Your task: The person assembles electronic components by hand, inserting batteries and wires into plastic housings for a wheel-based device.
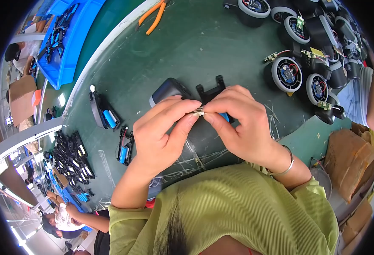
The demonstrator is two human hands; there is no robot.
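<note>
My left hand (161, 129) and my right hand (240, 121) meet above the middle of the green table. Thumb and forefinger of each are pinched on a small whitish connector (199, 113); its finer details are too small to make out. Just beyond my fingers lies a black rounded housing (170, 89) with a grey edge. Beside it, partly hidden by my right hand, a black bracket-like frame (211, 90) sticks up. A bit of blue shows under that hand. To the left lie a black casing (103, 111) and a smaller black holder (125, 146), each with a blue cylindrical cell.
Orange-handled pliers (155, 19) lie at the far edge. Several black round units (286, 74) with grey rims, circuit boards and wires crowd the right. Black parts (72, 157) are heaped at left, near a blue tray (74, 46). Brown paper packaging (351, 157) stands at right. Other people work nearby.
</note>
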